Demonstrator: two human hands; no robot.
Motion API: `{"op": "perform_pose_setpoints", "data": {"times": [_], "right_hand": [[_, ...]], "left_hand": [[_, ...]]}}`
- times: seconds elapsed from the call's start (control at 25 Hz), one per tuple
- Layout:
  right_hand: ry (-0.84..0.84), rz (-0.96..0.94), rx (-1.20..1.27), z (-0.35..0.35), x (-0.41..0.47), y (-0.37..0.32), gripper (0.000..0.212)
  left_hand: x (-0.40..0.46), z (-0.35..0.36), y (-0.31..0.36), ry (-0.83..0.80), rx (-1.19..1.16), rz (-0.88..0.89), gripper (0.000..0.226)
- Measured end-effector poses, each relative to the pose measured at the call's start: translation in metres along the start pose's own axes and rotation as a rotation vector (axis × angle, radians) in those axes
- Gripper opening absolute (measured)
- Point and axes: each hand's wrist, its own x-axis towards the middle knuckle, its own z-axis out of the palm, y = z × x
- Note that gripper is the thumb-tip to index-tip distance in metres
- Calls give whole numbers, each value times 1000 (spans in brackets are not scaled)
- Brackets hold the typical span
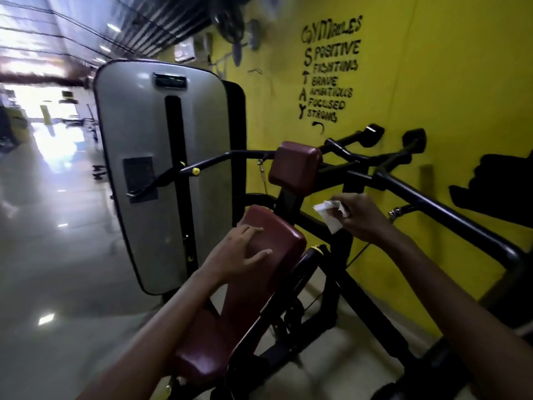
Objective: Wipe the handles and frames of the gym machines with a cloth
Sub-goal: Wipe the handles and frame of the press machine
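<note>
A black-framed gym machine (343,238) with maroon pads stands against a yellow wall. My right hand (362,216) is shut on a small white cloth (328,213), held just over the black frame beside the upper maroon pad (294,166). My left hand (239,255) lies flat, fingers apart, on the top of the maroon back pad (277,241). A long black bar (450,215) runs to the right past my right wrist. Two black handle grips (372,134) stick up near the wall.
A grey weight-stack cover (144,168) stands upright left of the machine. A black lever with yellow knobs (196,171) crosses in front of it. The yellow wall (432,82) with black lettering is close on the right. Shiny floor (57,241) stretches away to the left.
</note>
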Motion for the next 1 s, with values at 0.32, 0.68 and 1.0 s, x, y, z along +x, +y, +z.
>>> {"op": "perform_pose_setpoints", "data": {"times": [0.32,0.68,1.0], "right_hand": [[68,243,-128,3,-24,-40,4],[307,554,-419,43,-58,-151,21],[136,682,-766,120,-67,-165,41]], "left_hand": [[70,46,-8,-163,-204,371,77],[75,66,0,-343,-196,932,70],[91,71,-5,-373,-48,1033,75]]}}
